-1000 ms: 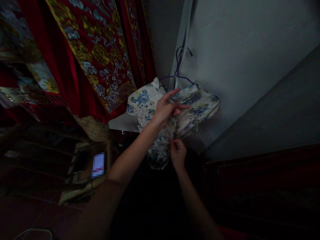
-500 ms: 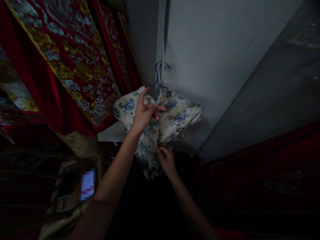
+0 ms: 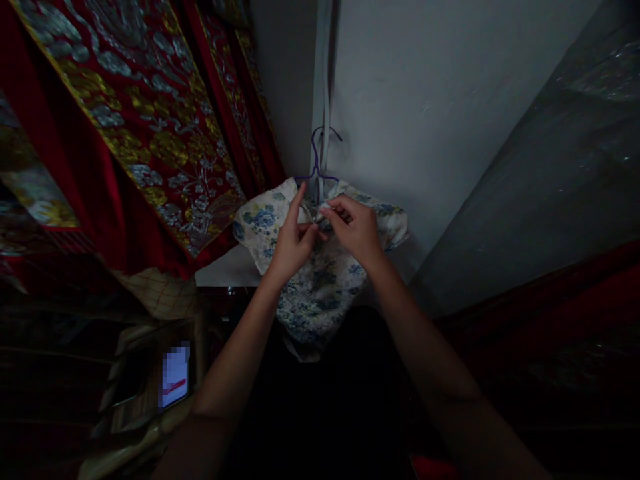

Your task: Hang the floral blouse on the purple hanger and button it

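Note:
A white blouse (image 3: 320, 287) with blue flowers hangs on a purple hanger (image 3: 315, 157), its neckline facing me. My left hand (image 3: 295, 243) pinches the front edge just below the neckline, with its index finger stretched upward. From the other side my right hand (image 3: 354, 227) grips the opposite front edge between thumb and fingers, close to the left fingertips. Whether a button or other fastener sits between the fingers is too dark and small to make out. The lower part of the blouse hangs loose.
Red cloth (image 3: 165, 133) with gold and silver embroidery hangs at the left. A lit phone (image 3: 175, 377) rests on a wooden chair (image 3: 133, 433) at lower left. Behind the blouse is a pale wall (image 3: 440, 80); plastic-covered material (image 3: 540, 173) stands at the right.
My right hand has risen from the lower front of the blouse to the neckline, beside my left hand. The left hand has stayed near the neckline, its fingers now closed nearer the edge.

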Demonstrator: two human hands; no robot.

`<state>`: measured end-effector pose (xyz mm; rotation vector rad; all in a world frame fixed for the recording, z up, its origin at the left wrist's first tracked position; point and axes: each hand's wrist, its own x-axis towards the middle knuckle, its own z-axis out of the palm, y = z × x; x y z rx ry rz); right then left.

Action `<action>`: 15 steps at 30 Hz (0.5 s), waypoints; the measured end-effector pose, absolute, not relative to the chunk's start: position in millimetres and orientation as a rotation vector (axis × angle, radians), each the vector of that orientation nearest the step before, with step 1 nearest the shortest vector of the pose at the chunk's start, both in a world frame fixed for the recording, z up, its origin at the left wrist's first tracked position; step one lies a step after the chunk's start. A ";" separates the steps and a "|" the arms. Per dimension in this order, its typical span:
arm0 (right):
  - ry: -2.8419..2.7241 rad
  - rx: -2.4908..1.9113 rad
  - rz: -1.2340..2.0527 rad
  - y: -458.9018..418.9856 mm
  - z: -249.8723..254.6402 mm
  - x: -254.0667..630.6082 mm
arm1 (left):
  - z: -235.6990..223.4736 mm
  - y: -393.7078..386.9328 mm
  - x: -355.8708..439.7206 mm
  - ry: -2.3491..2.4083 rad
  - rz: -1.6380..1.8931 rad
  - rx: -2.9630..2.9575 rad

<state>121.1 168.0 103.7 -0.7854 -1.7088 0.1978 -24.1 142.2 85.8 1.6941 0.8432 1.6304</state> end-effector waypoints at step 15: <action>-0.763 -0.424 0.576 135.5 113.8 219.2 | 34.9 154.6 -46.6 1.330 1.458 2.172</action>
